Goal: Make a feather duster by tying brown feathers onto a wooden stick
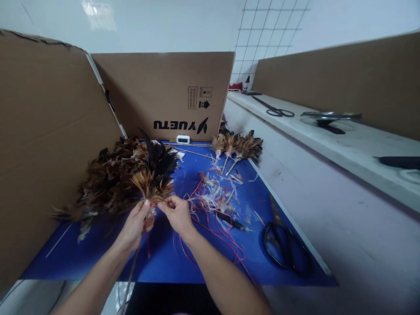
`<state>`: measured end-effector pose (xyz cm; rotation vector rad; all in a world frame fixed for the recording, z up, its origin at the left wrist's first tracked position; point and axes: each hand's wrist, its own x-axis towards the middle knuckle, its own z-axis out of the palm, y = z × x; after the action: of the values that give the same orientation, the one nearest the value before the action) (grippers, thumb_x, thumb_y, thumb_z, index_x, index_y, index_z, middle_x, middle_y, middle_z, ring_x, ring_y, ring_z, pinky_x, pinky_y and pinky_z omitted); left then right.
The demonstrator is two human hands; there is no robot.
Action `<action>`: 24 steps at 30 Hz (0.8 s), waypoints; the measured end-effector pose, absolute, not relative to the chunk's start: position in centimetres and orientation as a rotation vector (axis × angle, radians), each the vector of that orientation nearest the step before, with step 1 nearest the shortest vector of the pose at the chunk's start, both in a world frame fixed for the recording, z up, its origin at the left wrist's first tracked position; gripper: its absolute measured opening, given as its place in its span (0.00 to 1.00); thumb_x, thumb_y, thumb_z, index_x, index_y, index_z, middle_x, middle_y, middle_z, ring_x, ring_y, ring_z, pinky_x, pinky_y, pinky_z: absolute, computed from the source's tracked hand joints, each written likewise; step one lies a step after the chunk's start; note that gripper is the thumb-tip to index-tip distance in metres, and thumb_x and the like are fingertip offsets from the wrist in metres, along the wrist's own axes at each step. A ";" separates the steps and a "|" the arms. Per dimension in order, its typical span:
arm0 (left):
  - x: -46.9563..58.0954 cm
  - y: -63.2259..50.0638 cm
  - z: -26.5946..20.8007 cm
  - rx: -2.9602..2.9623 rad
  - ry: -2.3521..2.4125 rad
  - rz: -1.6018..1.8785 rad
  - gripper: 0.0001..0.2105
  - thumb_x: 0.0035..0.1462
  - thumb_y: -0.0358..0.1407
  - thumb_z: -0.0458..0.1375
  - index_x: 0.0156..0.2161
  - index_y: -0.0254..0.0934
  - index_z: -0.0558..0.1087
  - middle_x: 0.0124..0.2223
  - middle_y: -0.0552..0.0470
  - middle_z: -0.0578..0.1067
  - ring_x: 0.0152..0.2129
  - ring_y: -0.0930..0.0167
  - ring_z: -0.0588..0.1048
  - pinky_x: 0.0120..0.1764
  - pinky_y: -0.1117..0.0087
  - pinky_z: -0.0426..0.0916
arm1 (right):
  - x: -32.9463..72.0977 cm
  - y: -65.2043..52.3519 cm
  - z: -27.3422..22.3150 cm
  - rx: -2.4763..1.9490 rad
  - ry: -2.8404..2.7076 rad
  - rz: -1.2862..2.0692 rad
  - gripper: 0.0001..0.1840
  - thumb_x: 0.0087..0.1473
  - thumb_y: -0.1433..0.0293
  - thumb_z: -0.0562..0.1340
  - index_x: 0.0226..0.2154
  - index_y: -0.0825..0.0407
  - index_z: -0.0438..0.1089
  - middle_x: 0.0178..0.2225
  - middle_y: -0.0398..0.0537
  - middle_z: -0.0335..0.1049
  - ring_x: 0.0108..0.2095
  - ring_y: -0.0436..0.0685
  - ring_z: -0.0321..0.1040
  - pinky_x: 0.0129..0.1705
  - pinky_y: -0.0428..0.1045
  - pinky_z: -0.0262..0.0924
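In the head view a feather duster point(153, 186) with brown and black feathers stands upright over the blue table. My left hand point(137, 222) is closed round its base, where pale quill ends gather, and a thin stick point(132, 271) runs down below that hand. My right hand point(175, 213) pinches at the right side of the same base, its fingertips among the lower feathers; whether it grips a feather or the binding there I cannot make out. A pink-red string point(226, 240) lies loosely to the right of my hands.
A heap of brown feathers point(108, 179) lies at left against a cardboard wall point(49, 144). Several feather bundles point(231, 146) lie at the back right. Large black-handled scissors point(285, 247) rest at right, near plastic scraps point(213, 197). A white shelf point(315, 131) holds more tools.
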<state>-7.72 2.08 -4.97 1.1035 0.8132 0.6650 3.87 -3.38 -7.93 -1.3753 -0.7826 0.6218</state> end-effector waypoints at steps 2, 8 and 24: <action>-7.6 2.1 -4.7 1.096 0.814 0.643 0.20 0.46 0.50 0.64 0.30 0.35 0.63 0.20 0.61 0.60 0.12 0.83 0.53 0.15 0.82 0.44 | 3.9 -3.1 -8.2 -1.332 -0.759 0.673 0.10 0.43 0.64 0.66 0.24 0.54 0.70 0.20 0.38 0.64 0.22 0.47 0.56 0.27 0.44 0.52; -7.7 2.5 -4.0 1.109 0.812 0.584 0.21 0.46 0.50 0.63 0.29 0.35 0.62 0.20 0.61 0.60 0.12 0.84 0.51 0.15 0.82 0.45 | 3.9 -2.6 -8.4 -1.193 -0.688 0.789 0.12 0.41 0.62 0.66 0.21 0.54 0.67 0.19 0.37 0.62 0.21 0.46 0.54 0.28 0.45 0.52; -5.4 5.0 -0.7 1.108 0.660 0.369 0.19 0.46 0.44 0.66 0.29 0.37 0.59 0.20 0.63 0.59 0.12 0.84 0.53 0.14 0.85 0.49 | 8.9 -9.3 -7.9 -1.742 -1.745 0.273 0.19 0.64 0.68 0.47 0.52 0.54 0.65 0.49 0.52 0.70 0.51 0.54 0.64 0.54 0.51 0.55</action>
<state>-5.45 4.98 -0.73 1.1076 0.6601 0.3688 8.89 -9.33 -7.92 -1.7422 -1.7449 0.2726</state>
